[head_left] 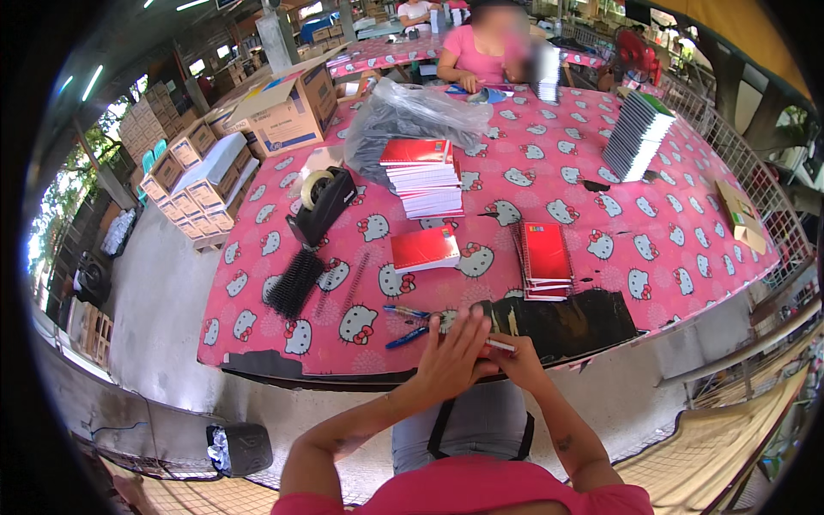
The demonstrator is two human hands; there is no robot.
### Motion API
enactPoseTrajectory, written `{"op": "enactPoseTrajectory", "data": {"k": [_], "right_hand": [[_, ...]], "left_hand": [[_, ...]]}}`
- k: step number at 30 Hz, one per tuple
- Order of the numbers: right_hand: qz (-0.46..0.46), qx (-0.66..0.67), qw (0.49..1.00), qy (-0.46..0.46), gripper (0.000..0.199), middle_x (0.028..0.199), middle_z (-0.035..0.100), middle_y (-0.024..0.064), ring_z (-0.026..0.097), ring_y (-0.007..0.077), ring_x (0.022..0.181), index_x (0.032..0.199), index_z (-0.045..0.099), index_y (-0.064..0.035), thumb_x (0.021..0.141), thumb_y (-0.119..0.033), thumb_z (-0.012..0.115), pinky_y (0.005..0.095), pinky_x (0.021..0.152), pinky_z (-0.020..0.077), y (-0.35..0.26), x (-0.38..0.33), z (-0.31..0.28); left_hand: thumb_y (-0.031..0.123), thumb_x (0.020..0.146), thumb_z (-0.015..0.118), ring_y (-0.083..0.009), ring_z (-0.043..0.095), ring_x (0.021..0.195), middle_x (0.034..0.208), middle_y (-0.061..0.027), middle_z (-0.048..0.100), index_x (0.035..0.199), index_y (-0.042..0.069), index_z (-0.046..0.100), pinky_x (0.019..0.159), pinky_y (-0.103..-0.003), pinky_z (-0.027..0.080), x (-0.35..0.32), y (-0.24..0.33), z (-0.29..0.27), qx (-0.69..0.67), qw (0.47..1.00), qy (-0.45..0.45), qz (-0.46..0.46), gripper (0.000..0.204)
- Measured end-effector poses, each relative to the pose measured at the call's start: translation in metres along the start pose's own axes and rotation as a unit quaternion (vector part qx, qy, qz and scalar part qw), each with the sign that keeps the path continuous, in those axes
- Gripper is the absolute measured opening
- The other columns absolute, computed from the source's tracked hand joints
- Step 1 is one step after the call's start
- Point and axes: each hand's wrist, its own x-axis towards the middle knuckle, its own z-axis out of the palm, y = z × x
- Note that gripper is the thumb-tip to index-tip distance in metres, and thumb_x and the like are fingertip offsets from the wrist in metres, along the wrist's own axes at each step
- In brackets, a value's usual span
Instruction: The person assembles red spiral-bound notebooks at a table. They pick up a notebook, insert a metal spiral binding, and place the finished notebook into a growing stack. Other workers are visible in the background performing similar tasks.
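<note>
My left hand [453, 354] lies flat at the table's near edge, fingers stretched out and pressed over a small red notebook [501, 346]. Only a red and white end of that notebook shows, and my right hand [520, 364] grips it there. Just beyond my left fingers are two blue pens [407, 336]. A short pile of red-covered notebooks [426, 247] lies ahead, with a taller stack of red-topped, white-edged notebooks [425, 190] behind it. To the right is a pile of red spiral notebooks [546, 257]. Loose black binding coils [294, 281] lie at left.
A black tape dispenser [324, 206], a plastic bag of black coils [403, 120] and an open carton [287, 107] stand farther left. A tall notebook stack [638, 137] stands at the far right. Across the pink-covered table [566, 184] sits a person in pink [485, 51].
</note>
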Motion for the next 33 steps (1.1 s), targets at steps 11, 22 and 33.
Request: {"op": "enactPoseTrajectory", "data": {"k": [11, 22, 33], "right_hand": [[-0.025, -0.003, 1.0, 0.007, 0.03, 0.091, 0.073, 0.0182, 0.068, 0.0123, 0.082, 0.118, 0.068, -0.0005, 0.087, -0.002, 0.067, 0.0301, 0.076, 0.0539, 0.015, 0.013, -0.012], [0.005, -0.005, 1.0, -0.008, 0.031, 0.091, 0.072, 0.0199, 0.067, 0.0137, 0.079, 0.119, 0.068, -0.001, 0.088, -0.005, 0.068, 0.0315, 0.076, 0.0538, 0.015, 0.017, -0.011], [-0.125, -0.052, 0.979, 0.155, 0.059, 0.129, 0.057, 0.0193, 0.056, 0.0323, 0.118, 0.142, 0.052, -0.0068, 0.086, -0.01, 0.071, 0.0404, 0.096, 0.0476, -0.043, -0.007, 0.021]], "left_hand": [[0.062, 0.097, 0.041, -0.0384, 0.032, 0.145, 0.151, -0.0235, 0.04, 0.144, -0.003, 0.044, 0.115, -0.065, 0.014, -0.026, 0.026, 0.034, -0.048, 0.995, 0.049, 0.072, 0.08], [0.05, 0.098, 0.051, -0.0376, 0.031, 0.146, 0.154, -0.0236, 0.037, 0.145, -0.005, 0.041, 0.116, -0.063, 0.013, 0.021, 0.01, 0.015, -0.029, 0.999, 0.033, 0.016, 0.074], [0.019, 0.093, 0.068, -0.0339, 0.054, 0.118, 0.126, -0.0203, 0.056, 0.137, -0.004, 0.047, 0.099, -0.044, 0.044, 0.004, 0.034, -0.022, -0.458, 0.871, 0.113, -0.14, 0.053]]}}
